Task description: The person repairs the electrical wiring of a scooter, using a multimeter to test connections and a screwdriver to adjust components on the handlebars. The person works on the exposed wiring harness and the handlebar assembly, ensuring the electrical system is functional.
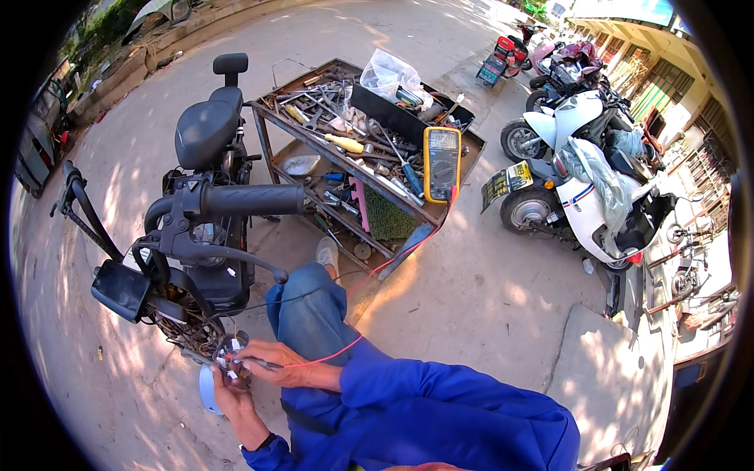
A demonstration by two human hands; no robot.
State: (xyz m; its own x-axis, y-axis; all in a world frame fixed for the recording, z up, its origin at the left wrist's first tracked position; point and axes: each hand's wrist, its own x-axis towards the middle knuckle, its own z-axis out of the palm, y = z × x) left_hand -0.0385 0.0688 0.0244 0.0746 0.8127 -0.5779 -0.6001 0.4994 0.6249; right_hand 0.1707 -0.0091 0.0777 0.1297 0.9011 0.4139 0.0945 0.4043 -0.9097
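Note:
My left hand (pixel 234 404) grips a round, pale blue-white lamp housing (pixel 209 392) at the front of a black electric scooter (pixel 208 133), below the exposed bundle of wires (pixel 184 334). My right hand (pixel 275 363) pinches a test probe (pixel 263 363) with a red lead, its tip among small white connectors (pixel 232 353) inside the opened fitting. The red and black leads run up to a yellow-cased multimeter (pixel 442 163) on the tool cart's right side. The scooter's handlebar grip (pixel 251 199) and brake lever lie above my hands. Fine detail at the probe tip is too small to tell.
A rusty two-level metal cart (pixel 483 145) holds scattered tools and a black box (pixel 381 110). My bent knee (pixel 310 310) is beside the scooter. White scooters (pixel 585 231) and other bikes stand at right along a shopfront. A concrete kerb (pixel 141 51) runs behind at upper left.

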